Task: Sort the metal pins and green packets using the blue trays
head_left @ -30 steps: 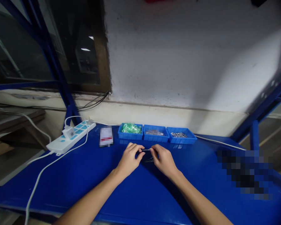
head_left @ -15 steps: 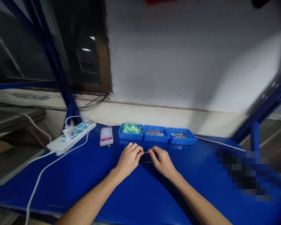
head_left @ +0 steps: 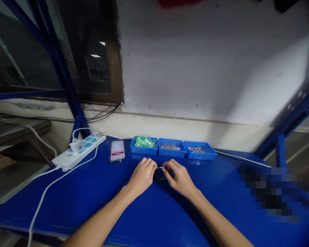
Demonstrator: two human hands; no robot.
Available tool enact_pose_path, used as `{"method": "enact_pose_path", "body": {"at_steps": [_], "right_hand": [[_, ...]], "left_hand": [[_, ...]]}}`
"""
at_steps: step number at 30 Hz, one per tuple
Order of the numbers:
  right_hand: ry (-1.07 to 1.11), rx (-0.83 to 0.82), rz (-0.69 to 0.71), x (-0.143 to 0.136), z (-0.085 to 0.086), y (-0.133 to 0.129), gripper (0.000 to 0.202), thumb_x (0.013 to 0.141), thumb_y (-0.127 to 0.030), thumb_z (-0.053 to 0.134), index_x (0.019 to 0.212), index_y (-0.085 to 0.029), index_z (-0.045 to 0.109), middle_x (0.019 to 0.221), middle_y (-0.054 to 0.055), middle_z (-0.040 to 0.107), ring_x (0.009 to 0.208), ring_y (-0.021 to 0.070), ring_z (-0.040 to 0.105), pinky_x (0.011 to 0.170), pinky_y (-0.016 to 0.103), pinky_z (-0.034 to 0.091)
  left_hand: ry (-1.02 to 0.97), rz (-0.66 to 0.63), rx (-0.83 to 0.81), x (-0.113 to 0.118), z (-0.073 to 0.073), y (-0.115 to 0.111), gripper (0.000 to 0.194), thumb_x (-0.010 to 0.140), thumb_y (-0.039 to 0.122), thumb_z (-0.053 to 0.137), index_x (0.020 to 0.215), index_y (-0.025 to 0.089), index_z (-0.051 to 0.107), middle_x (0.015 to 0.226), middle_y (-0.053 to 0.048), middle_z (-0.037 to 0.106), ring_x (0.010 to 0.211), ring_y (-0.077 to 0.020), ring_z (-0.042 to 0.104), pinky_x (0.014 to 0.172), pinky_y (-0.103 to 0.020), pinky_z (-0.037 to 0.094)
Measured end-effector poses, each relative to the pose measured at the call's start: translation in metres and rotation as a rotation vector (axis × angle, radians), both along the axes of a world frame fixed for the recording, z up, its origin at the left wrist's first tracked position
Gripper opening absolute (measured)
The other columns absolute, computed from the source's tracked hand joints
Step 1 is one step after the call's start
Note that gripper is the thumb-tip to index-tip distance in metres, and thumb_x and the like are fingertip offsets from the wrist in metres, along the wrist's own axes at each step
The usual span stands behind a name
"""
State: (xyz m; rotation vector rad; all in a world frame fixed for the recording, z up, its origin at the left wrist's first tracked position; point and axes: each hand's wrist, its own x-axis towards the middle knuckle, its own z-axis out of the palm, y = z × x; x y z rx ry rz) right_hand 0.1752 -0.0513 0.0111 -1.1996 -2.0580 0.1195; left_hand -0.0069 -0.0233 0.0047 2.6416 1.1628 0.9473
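Observation:
My left hand [head_left: 143, 174] is closed, thumb and fingertips pinching one end of a thin silvery metal rod [head_left: 160, 167] with a slightly thicker part along it. The rod points right, held above the blue tabletop. Facing it, my right hand [head_left: 179, 175] has its thumb and index finger parted at the rod's far end. Its index fingertip is close to the rod; whether they touch I cannot tell. Below the hands, a few thin dark pieces [head_left: 163, 178] lie on the table, partly covered by my right hand.
Three blue bins line the back: one with green plastic-wrapped pieces [head_left: 145, 141], one with small clear or brownish pieces [head_left: 170, 147], one with silvery metal pieces [head_left: 197, 150]. A white power strip [head_left: 79, 151] with its cable is left. Blurred items include a white packet [head_left: 117, 151].
My right thumb and index finger have parted from their pinch at the rod's right end, and more of the rod shows. My left hand keeps its hold.

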Motion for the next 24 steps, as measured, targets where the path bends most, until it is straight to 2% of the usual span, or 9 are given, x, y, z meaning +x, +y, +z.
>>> {"method": "enact_pose_path", "body": {"at_steps": [2,6,9,15,18,21,24], "right_hand": [[-0.02,0.017,-0.005,0.0,0.001,0.0,0.012,0.089,-0.022,0.045,0.09,-0.021,0.056,0.082,0.004,0.057,0.067,0.0138,0.055,0.062,0.024,0.043],[0.014,0.012,-0.035,-0.001,0.001,0.0,0.017,0.091,-0.025,0.042,0.083,-0.02,0.056,0.076,0.003,0.056,0.064,0.0135,0.053,0.061,0.024,0.042],[0.042,-0.014,-0.023,-0.001,0.001,-0.001,0.022,0.092,-0.026,0.04,0.077,-0.02,0.054,0.072,0.002,0.054,0.063,0.013,0.052,0.061,0.024,0.042],[0.033,-0.01,0.027,-0.003,-0.002,-0.001,0.011,0.09,-0.025,0.045,0.094,-0.02,0.055,0.079,0.002,0.057,0.067,0.0138,0.055,0.063,0.025,0.043],[-0.012,0.025,0.04,-0.001,-0.001,-0.001,0.013,0.09,-0.023,0.044,0.09,-0.02,0.056,0.08,0.004,0.058,0.068,0.014,0.055,0.062,0.025,0.043],[-0.013,0.139,0.016,0.007,0.006,-0.001,0.014,0.09,-0.023,0.043,0.087,-0.019,0.057,0.078,0.005,0.058,0.068,0.0153,0.055,0.064,0.026,0.044],[0.092,0.383,-0.172,0.03,0.017,0.005,0.012,0.089,-0.022,0.046,0.089,-0.019,0.057,0.076,0.005,0.058,0.068,0.0164,0.055,0.065,0.028,0.044]], "left_hand": [[-0.02,-0.008,-0.006,0.0,0.0,-0.001,0.022,0.092,0.013,0.035,0.08,0.019,0.052,0.083,-0.003,0.056,0.078,-0.0182,0.047,0.073,-0.033,0.04],[-0.124,-0.014,-0.025,0.001,0.001,-0.003,0.01,0.091,0.023,0.044,0.089,0.019,0.054,0.081,-0.002,0.057,0.079,-0.0172,0.049,0.072,-0.031,0.042],[-0.138,-0.003,-0.028,0.002,0.002,-0.004,0.01,0.091,0.022,0.044,0.087,0.019,0.053,0.08,-0.001,0.057,0.077,-0.0162,0.049,0.072,-0.03,0.042],[-0.102,0.004,-0.025,0.002,0.0,-0.002,0.019,0.092,0.017,0.037,0.082,0.019,0.054,0.08,-0.002,0.057,0.078,-0.0167,0.049,0.073,-0.03,0.042],[-0.104,-0.002,-0.024,0.002,0.0,-0.002,0.022,0.092,0.018,0.036,0.081,0.019,0.055,0.079,-0.002,0.057,0.077,-0.0169,0.049,0.073,-0.031,0.042],[-0.12,-0.001,-0.034,0.004,0.0,-0.003,0.022,0.092,0.021,0.038,0.08,0.019,0.056,0.08,-0.002,0.059,0.079,-0.0171,0.05,0.075,-0.032,0.042],[-0.122,0.011,-0.068,0.009,-0.005,-0.003,0.017,0.091,0.024,0.043,0.083,0.02,0.058,0.082,-0.002,0.06,0.08,-0.0169,0.053,0.079,-0.032,0.042]]}}
